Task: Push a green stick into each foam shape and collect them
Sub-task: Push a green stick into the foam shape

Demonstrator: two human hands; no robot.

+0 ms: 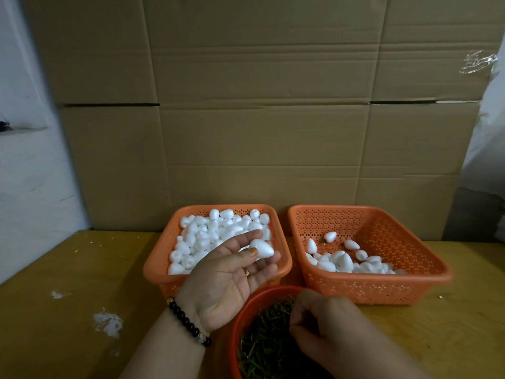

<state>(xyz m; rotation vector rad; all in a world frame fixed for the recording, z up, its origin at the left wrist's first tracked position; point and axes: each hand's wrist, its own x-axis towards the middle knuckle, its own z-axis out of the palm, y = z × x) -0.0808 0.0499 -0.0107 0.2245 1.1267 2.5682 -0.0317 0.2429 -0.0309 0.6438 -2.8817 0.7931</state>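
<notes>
My left hand is palm up over the front of the left orange basket and pinches a white egg-shaped foam shape between thumb and fingers. That basket is heaped with several plain foam shapes. My right hand reaches into a round red bowl of green sticks; its fingers are curled down among the sticks, and I cannot see whether they hold one. The right orange basket holds several foam shapes along its front left.
Both baskets stand on a yellow wooden table against a wall of flattened cardboard. White foam crumbs lie on the table at the left. A white wall rises at the far left.
</notes>
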